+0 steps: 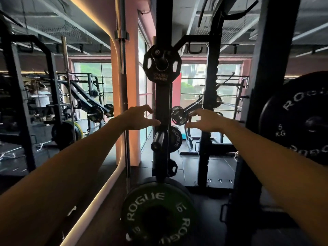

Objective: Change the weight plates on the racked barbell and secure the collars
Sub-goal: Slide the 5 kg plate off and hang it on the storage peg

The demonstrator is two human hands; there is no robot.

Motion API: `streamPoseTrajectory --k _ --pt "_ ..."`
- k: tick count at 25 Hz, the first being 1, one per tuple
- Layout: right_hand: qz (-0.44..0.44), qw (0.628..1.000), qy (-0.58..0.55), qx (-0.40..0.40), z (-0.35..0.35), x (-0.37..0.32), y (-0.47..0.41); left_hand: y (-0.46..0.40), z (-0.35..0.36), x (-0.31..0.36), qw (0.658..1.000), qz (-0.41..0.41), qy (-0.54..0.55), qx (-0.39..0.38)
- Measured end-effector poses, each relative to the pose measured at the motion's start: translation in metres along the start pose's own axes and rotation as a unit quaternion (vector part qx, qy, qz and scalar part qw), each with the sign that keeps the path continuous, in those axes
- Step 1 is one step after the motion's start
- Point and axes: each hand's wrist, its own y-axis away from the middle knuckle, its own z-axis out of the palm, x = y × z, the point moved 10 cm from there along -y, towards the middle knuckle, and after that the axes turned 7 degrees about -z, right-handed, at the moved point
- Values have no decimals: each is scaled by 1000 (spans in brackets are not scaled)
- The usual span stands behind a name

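Both my arms reach forward toward a black rack upright with plate storage pegs. My left hand hovers open at the upright's left side, fingers curled and apart, holding nothing. My right hand is open to the right of the upright, fingers spread, empty. Just below and between them an empty storage peg sticks out, with a small black Rogue plate behind it. A green 10 kg Rogue plate hangs on a lower peg. A black 5 kg Rogue plate stands at the right. A black gripped plate hangs high up.
A thick black rack post rises at the right beside the 5 kg plate. Barbells stand upright against the pink wall. A mirror at the left shows more racks and a person. Dark rubber floor lies beyond the rack.
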Motion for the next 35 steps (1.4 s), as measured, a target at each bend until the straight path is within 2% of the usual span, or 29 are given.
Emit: streamPoseTrajectory --k 11,18,26,35 --pt "15 1000 15 -12 -67 -5 175 159 -4 109 999 26 20 7" --pt "55 998 42 4 -141 29 262 201 -9 190 999 43 28 -10" --pt "109 989 93 45 -229 150 352 212 42 341 994 95 56 -23" --pt "112 988 86 55 -330 349 410 159 138 523 995 57 80 -1"
